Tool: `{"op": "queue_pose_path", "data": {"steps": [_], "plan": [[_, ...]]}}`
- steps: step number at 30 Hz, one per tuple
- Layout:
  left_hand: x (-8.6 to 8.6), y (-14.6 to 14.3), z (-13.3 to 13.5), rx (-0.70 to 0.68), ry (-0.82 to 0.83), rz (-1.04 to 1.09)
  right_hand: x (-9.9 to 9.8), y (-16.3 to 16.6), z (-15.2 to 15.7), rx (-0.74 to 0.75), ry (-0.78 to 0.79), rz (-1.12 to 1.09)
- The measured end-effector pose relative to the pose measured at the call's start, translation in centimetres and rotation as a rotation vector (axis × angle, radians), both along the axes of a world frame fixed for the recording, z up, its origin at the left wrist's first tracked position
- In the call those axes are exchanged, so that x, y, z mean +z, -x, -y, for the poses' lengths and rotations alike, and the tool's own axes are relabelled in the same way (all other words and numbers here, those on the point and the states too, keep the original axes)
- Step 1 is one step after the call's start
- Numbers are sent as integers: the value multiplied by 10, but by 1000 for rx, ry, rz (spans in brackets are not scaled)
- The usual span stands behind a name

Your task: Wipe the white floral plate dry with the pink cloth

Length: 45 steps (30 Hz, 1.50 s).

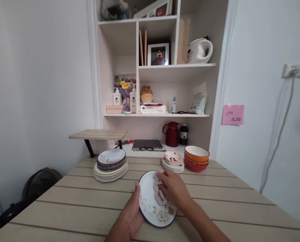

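Note:
A white plate [147,192] with a dark rim and a brown flower pattern is tilted up over the table in front of me. My left hand [133,212] grips its left edge, thumb along the rim and the other fingers hidden beneath. My right hand [172,188] presses a pale, crumpled cloth [158,196] against the upper right of the plate's face. Its fingers are bent around the cloth. To the left stands a stack of plates [111,164], the top one flower-patterned like the one I hold.
Behind the plate to the right are small white dishes topped by a pink-rimmed bowl [174,158], beside stacked orange and red bowls [196,158]. A red jug [172,134], a dark bottle [183,135] and a laptop [148,144] with glasses line the back. A raised wooden shelf [98,134] stands at left.

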<state>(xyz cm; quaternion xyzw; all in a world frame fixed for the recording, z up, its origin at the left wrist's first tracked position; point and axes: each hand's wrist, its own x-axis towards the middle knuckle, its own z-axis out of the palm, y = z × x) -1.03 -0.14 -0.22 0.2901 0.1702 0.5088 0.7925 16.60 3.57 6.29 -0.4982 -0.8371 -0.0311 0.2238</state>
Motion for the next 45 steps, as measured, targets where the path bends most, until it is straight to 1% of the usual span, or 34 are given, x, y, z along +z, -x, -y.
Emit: {"op": "queue_pose_path", "data": {"steps": [2,4,6,9,12,14,17,19,21,23,26,28,31,34,37,39,41,43,45], "plan": [[-2,2,0,-9,-4,-11,-1,-12,1,-8,91,83],[-1,2,1,-26,-2,-17,-2,-19,6,86,187,163],[2,2,2,-46,7,-15,-4,-20,14,204,248,204],[7,2,5,-47,14,-7,-7,-7,26,325,259,182],[11,1,6,16,34,-25,-10,16,34,410,235,70],[13,0,6,50,68,-46,-12,31,34,393,172,-8],[12,-3,5,36,83,-38,-12,42,25,280,40,-67],[11,-4,4,4,58,-4,-10,40,16,201,-46,-83],[8,-4,3,-18,19,29,-6,31,7,135,-100,-96],[5,-3,1,-35,-19,47,-4,17,0,74,-110,-96],[2,0,0,-60,-50,45,-3,-4,-4,13,-8,-25],[1,2,0,-70,-54,36,-3,-15,-3,32,108,47],[3,2,2,-70,-42,23,-5,-19,7,181,240,137],[8,1,6,-60,-29,14,-8,-7,19,322,262,147],[14,-1,10,-50,4,-8,-11,17,27,401,217,18],[16,-2,11,-46,37,-30,-12,31,27,361,160,-73],[15,-3,10,-26,40,-30,-11,39,22,296,79,-104],[12,-3,7,-9,10,-7,-8,38,14,212,6,-114],[8,-2,5,-25,-17,16,-6,28,4,116,-26,-111]]}}
